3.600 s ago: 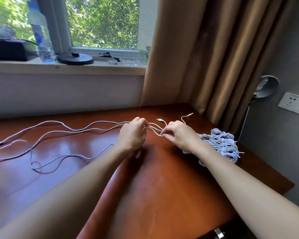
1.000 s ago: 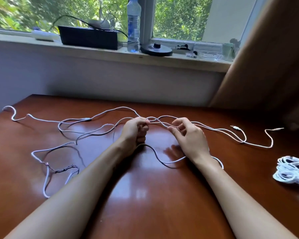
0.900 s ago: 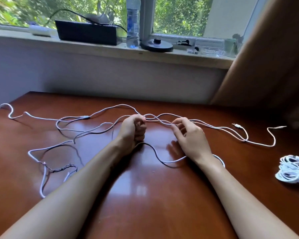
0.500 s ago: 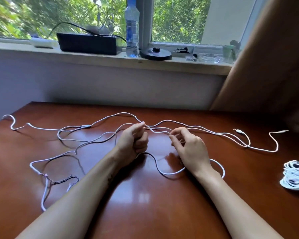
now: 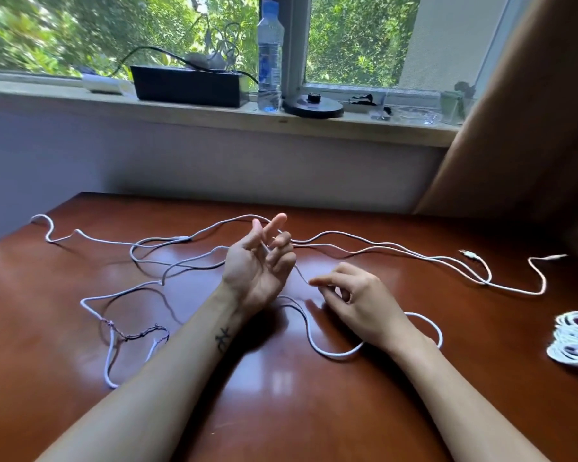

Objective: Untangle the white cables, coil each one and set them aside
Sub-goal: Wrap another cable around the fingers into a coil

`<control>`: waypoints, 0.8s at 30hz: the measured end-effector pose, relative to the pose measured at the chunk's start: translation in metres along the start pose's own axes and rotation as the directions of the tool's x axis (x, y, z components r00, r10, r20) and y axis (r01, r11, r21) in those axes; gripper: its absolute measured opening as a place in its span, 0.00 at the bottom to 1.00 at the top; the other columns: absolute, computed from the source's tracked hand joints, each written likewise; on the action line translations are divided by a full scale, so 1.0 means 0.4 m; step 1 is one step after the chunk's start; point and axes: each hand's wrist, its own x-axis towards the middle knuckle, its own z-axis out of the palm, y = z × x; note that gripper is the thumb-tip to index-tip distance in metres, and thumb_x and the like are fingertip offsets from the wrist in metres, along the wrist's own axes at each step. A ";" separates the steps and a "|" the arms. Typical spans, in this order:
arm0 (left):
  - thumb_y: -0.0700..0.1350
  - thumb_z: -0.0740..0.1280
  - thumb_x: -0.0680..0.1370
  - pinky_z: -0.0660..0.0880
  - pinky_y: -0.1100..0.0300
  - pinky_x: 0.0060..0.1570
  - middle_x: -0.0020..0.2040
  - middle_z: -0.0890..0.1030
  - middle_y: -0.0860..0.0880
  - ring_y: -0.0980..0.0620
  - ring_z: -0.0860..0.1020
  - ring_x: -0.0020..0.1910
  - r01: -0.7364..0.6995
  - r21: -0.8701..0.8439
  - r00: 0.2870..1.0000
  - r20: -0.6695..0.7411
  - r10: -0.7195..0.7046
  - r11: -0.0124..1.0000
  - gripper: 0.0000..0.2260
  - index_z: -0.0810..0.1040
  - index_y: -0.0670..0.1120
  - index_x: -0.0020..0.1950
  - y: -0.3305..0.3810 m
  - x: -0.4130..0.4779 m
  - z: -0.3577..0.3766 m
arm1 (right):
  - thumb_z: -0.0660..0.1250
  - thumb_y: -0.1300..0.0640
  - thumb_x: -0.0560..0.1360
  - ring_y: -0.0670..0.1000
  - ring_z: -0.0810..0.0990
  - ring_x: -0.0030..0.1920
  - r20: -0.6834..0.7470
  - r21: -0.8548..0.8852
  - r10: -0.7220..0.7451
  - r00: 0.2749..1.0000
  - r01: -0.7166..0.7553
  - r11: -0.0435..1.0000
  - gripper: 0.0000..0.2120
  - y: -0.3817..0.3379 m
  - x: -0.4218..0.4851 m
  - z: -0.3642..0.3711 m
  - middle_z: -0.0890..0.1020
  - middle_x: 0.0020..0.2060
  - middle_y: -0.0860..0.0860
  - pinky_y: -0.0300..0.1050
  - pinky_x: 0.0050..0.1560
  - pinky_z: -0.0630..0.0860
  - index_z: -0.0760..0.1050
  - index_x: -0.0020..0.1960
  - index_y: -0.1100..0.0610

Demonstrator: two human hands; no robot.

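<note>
On the bench (image 5: 281,411), the left hand (image 5: 257,266) lies palm-up, fingers spread (probably as a coiling former); the right hand (image 5: 361,305) pinches the white cable (image 5: 301,274) to feed slack.

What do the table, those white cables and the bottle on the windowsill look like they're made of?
The table looks like reddish-brown wood or veneer under glossy varnish: it mirrors the window light. The white cables seem sheathed in soft matte plastic or rubber: they lie in loose bends. The bottle is likely thin clear plastic: greenery shows through it.
</note>
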 end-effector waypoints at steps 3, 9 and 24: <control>0.51 0.60 0.83 0.60 0.63 0.30 0.35 0.69 0.47 0.53 0.60 0.30 -0.016 -0.051 1.000 0.001 0.016 0.999 0.20 0.81 0.41 0.39 0.005 -0.009 0.008 | 0.69 0.56 0.78 0.37 0.72 0.38 0.052 0.027 -0.039 0.998 0.037 0.999 0.09 -0.018 -0.001 0.004 0.80 0.42 0.45 0.42 0.43 0.73 0.85 0.55 0.48; 0.45 0.56 0.82 0.61 0.59 0.38 0.37 0.72 0.46 0.51 0.66 0.34 -0.006 -0.068 1.000 0.017 0.008 0.998 0.17 0.83 0.40 0.47 0.003 -0.009 0.000 | 0.63 0.50 0.79 0.50 0.79 0.44 0.146 0.046 -0.023 0.989 0.017 0.999 0.12 -0.031 0.005 0.018 0.81 0.44 0.49 0.53 0.46 0.78 0.85 0.56 0.49; 0.47 0.53 0.87 0.64 0.65 0.34 0.39 0.78 0.49 0.58 0.68 0.31 -0.207 0.713 0.886 -0.154 0.438 0.670 0.16 0.71 0.48 0.72 -0.026 0.039 -0.034 | 0.69 0.52 0.77 0.43 0.79 0.45 0.071 -0.025 0.057 0.996 -0.056 0.998 0.09 -0.085 -0.005 0.006 0.86 0.45 0.42 0.41 0.44 0.74 0.84 0.56 0.46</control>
